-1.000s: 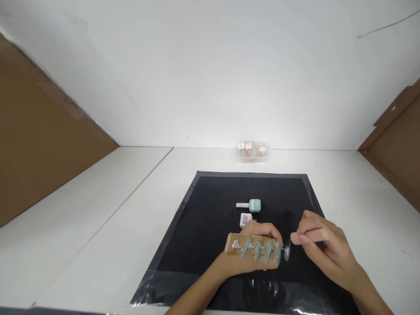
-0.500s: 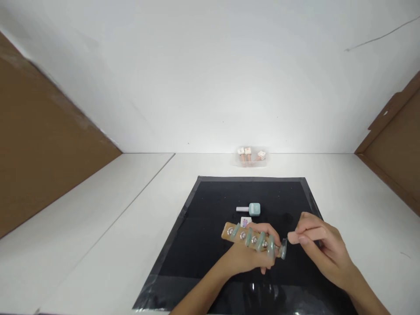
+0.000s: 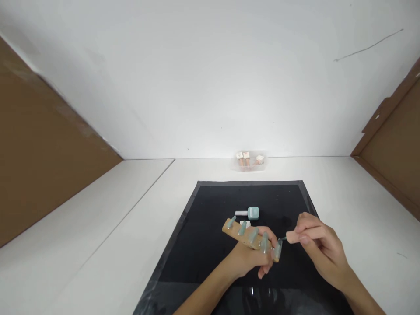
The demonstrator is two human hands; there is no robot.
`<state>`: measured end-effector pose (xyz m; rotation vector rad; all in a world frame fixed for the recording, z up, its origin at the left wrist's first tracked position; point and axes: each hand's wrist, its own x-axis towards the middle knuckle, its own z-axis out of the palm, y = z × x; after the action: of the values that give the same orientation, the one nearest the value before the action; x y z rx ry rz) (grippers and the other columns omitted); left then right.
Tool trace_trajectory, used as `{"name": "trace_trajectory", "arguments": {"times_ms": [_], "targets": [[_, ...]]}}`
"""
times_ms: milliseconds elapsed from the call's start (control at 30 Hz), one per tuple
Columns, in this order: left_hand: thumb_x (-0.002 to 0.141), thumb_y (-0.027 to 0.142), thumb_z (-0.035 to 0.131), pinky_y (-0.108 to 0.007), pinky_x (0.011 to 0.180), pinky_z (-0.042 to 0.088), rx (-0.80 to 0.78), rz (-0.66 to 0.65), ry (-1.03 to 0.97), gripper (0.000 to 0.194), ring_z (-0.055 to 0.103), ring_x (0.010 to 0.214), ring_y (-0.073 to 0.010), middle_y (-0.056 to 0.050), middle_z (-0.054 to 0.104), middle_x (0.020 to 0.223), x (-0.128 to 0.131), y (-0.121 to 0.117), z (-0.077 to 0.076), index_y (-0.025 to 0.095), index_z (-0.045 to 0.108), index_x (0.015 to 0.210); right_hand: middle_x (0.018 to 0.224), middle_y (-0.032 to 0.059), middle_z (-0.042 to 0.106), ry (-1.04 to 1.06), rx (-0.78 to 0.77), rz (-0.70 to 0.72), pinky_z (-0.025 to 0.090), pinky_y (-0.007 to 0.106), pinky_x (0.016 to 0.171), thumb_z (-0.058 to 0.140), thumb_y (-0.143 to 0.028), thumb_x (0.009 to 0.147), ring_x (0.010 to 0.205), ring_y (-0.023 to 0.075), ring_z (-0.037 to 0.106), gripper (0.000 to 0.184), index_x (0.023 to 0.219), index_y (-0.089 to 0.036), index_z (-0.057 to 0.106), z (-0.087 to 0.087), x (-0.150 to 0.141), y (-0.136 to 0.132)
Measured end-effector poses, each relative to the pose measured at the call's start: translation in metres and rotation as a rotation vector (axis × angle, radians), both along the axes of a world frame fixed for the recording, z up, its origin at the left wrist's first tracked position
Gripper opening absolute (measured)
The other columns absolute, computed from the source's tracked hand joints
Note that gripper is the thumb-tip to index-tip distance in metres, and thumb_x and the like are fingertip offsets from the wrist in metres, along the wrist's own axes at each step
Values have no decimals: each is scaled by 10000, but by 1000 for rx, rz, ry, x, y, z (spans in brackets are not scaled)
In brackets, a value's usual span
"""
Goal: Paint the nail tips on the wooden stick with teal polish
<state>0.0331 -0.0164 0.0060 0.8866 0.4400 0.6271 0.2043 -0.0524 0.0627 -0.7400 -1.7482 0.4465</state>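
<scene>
A: Where are your green nail tips?
B: Five in a row along a wooden bar (image 3: 246,237), held up in your left hand (image 3: 251,258). The end nail tip (image 3: 278,250) sits just right of that hand, nearest your other one.
A: Left-hand state?
B: Fingers curled round the bar, gripping it near its right end. Bar's tilted, far end up and left of your hand.
A: And your right hand (image 3: 323,247)?
B: Closed on a pink-handled brush (image 3: 293,236), thumb and fingers pinching. Dark brush end points left, at the end tip's upper part; looks touching.
A: Close by?
B: Just beyond your left hand, a white square piece (image 3: 245,223), partly hidden by the bar. Past that, a teal bottle (image 3: 253,213) lies with its pale narrow end pointing left.
A: Under all that?
B: Black mat (image 3: 197,245), beneath both your hands, on a white table (image 3: 147,227).
A: Furthest out?
B: Clear tray (image 3: 251,169), well beyond your left hand, off the mat. Inside it, three white-capped items (image 3: 246,157). Brown panels (image 3: 49,153) stand well out to either side of your hands.
</scene>
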Motion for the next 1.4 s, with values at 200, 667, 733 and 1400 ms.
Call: {"name": "trace_trajectory", "arguments": {"times_ms": [200, 667, 733, 1400], "targets": [[603, 368, 797, -112, 260, 328, -8, -21, -31, 362, 384, 294, -27, 72, 495, 414, 1, -1, -2, 142, 534, 707, 729, 7, 635, 20, -34, 96, 451, 270, 518, 434, -218, 969, 592, 130, 550, 174, 848, -229, 558, 2, -1, -3], [510, 403, 822, -126, 223, 169, -161, -3, -12, 443, 292, 244, -14, 97, 418, 379, 6, -8, 11, 175, 467, 646, 757, 1, 661, 3, -35, 63, 454, 261, 567, 443, -240, 969, 628, 126, 569, 162, 856, -245, 560, 5, -2, -4], [483, 383, 827, -128, 232, 133, -223, 0, -3, 449, 279, 247, -7, 99, 409, 383, 7, -9, 13, 173, 463, 639, 759, 2, 660, 6, -33, 49, 460, 265, 573, 449, -229, 965, 634, 131, 572, 156, 870, -248, 572, 5, -1, -5], [479, 306, 831, -131, 257, 65, -326, -26, -181, 420, 230, 257, 30, 92, 404, 405, 10, -13, 15, 153, 462, 608, 678, 5, 624, 118, -101, 151, 415, 244, 481, 503, -348, 936, 566, 132, 526, 150, 976, -272, 626, 7, -6, -9]]}}
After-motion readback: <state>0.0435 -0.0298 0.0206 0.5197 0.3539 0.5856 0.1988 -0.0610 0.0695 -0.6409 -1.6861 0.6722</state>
